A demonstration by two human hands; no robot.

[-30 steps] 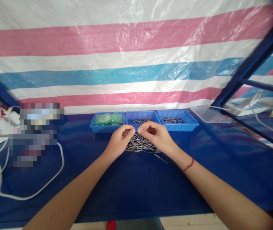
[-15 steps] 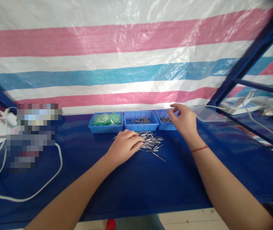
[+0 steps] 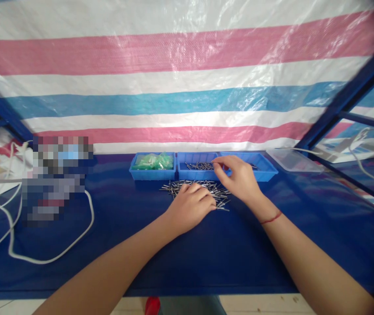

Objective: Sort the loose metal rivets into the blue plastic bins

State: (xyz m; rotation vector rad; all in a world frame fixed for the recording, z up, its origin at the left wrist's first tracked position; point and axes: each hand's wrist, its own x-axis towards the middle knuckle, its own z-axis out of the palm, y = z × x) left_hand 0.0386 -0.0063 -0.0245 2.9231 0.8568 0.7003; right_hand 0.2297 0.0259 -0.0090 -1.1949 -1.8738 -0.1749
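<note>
A loose pile of small metal pins [image 3: 177, 187] lies on the blue table [image 3: 206, 249] in front of three blue bins. My left hand [image 3: 190, 206] rests on the right part of the pile, knuckles up and fingers curled down onto the pins. My right hand [image 3: 239, 180] reaches to the border of the middle bin [image 3: 193, 171] and the right bin [image 3: 263, 171], thumb and forefinger pinched together over the pins there. What the pinch holds is too small to see. A red string circles my right wrist.
The left bin [image 3: 152, 173] holds green plastic parts. A clear plastic tray [image 3: 291, 161] sits at the right end of the bins. White cables [image 3: 52, 258] loop over the table's left side beside a blurred object. A striped tarp hangs behind, between blue frame bars.
My right hand has come back left from the right bin to the edge of the middle bin. My left hand stays on the pin pile. The view has shifted slightly.
</note>
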